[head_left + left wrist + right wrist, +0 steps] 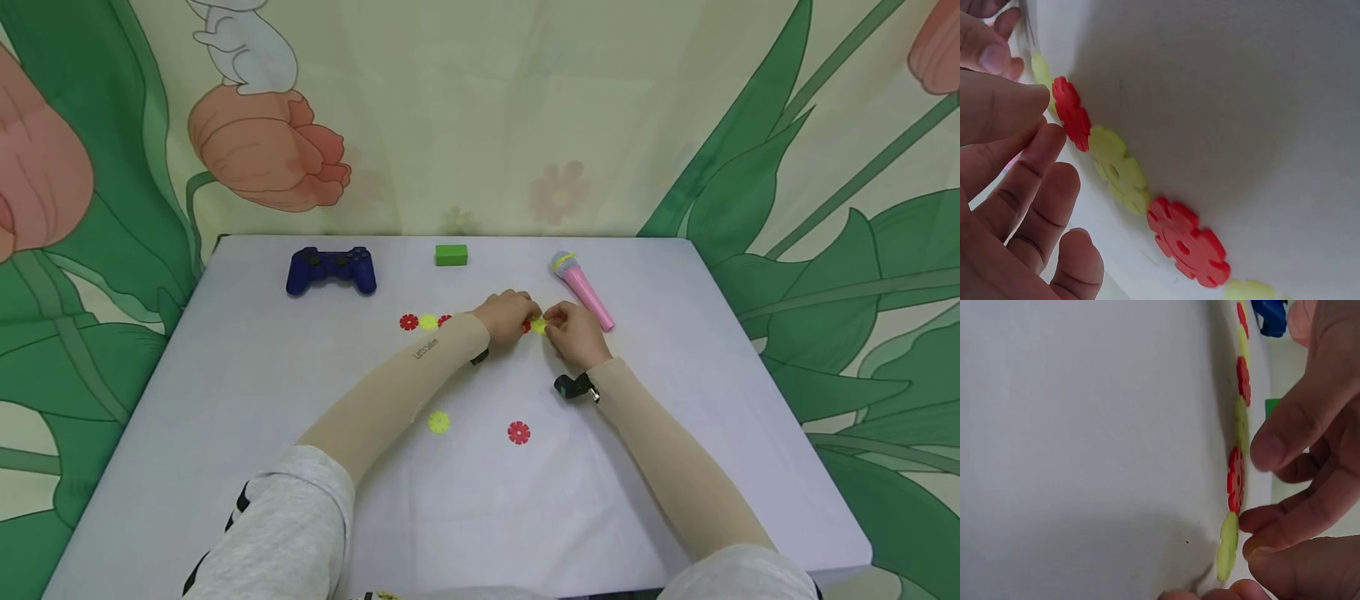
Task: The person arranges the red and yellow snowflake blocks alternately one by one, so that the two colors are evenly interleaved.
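A row of red and yellow flower-shaped discs lies across the table, partly hidden by my left forearm in the head view. My left hand is over the row's right part, its bent fingertips beside a red disc. Nothing shows between its thumb and fingers. My right hand is at the right end of the row, fingertips close to the last yellow disc; whether they touch it is unclear. That disc lies next to a red disc. Nearer me lie a loose yellow disc and a loose red disc.
A blue game controller lies at the back left. A green block is at the back middle. The pink toy microphone lies just beyond my right hand. All are on the white-covered table, before a flowered backdrop.
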Demonstrator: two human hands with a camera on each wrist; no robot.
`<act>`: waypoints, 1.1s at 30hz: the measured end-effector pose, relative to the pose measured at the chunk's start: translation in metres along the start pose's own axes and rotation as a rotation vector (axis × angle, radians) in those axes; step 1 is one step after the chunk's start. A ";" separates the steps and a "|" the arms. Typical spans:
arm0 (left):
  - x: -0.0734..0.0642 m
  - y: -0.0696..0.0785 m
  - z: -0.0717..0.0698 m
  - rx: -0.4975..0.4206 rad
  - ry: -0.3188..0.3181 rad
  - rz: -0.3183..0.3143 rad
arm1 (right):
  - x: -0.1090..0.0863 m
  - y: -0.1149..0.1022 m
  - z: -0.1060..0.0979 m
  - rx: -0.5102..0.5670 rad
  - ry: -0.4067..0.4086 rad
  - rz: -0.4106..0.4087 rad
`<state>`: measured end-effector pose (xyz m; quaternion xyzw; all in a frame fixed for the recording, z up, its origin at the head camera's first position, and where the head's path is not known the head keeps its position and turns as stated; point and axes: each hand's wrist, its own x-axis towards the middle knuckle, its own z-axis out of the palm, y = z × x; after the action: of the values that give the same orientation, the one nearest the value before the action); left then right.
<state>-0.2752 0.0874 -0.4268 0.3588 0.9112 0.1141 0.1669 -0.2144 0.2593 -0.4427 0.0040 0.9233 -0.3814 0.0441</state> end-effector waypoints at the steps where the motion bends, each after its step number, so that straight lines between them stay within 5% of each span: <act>1: 0.001 0.000 0.000 0.001 -0.001 0.001 | -0.003 0.000 0.000 -0.016 0.005 -0.013; 7: 0.001 0.003 -0.002 0.025 -0.010 0.003 | -0.027 -0.005 0.004 -0.083 -0.035 -0.080; 20: 0.003 0.000 0.000 0.010 0.000 0.033 | -0.084 -0.023 0.018 -0.129 -0.471 -0.349; 33: 0.001 0.002 0.003 0.027 0.007 0.019 | -0.102 -0.028 0.026 -0.245 -0.479 -0.446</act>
<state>-0.2740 0.0897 -0.4293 0.3695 0.9097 0.1046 0.1578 -0.1123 0.2238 -0.4322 -0.2927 0.9039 -0.2579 0.1753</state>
